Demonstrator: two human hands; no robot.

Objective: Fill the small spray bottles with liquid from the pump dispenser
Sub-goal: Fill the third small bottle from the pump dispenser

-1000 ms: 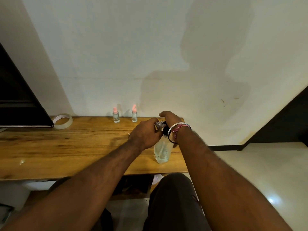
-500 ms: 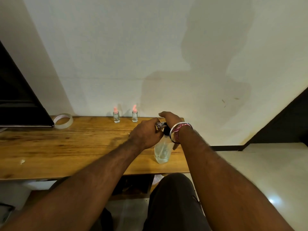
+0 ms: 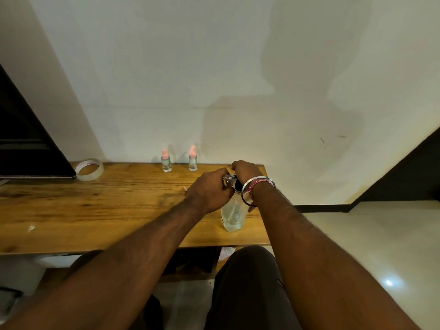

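Far out to the left of the person's fingers, a dark panel leans over the back corner of the wooden table, and a roll of clear tape lies flat just beside its lower edge. Nearer, but still well apart from the fingers and behind them against the wall, stand two small spray bottles: the left spray bottle and the right spray bottle, both upright, clear-bodied with pink tops, set near each other without touching.

The left hand is curled, its fingers wrapped round a small clear bottle whose glassy top just shows past the knuckles; how the fingertips themselves lie cannot be told, since the back of the hand hides them. That small bottle sits directly at the head of the pump dispenser, a clear upright bottle partly filled with liquid, standing on the table near its front right edge, right below the two hands.

The right hand arches over the dispenser's dark pump top, fingers bent downward onto it; whether they press or merely grip is not clear. A metal bangle and a red-and-white thread circle that wrist. Below the table edge, the person's dark-trousered knee shows between the forearms.
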